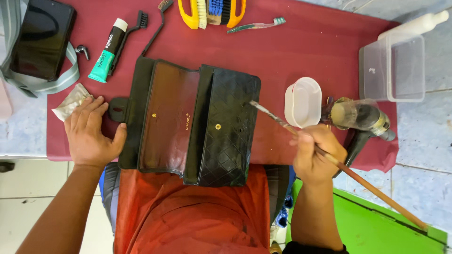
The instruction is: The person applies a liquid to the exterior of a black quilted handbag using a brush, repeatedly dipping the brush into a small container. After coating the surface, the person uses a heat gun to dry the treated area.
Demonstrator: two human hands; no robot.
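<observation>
Head view: black quilted bag (188, 123) lying opened flat on the maroon cloth (301, 51), long axis running left to right. Left hand (92, 134) spread flat, pinning the bag's left edge. Right hand (315, 153) closed around a long paintbrush (339, 162), tip touching the bag's right panel, white dish (302, 102) just beside

bag (188, 122): black leather, lying open and flat on the red cloth, brown-lined flap spread left, quilted body right, near edge hanging over my lap | brush (329, 157): long, thin wooden handle slanting down to the right, bristle tip touching the quilted panel's right edge
</observation>
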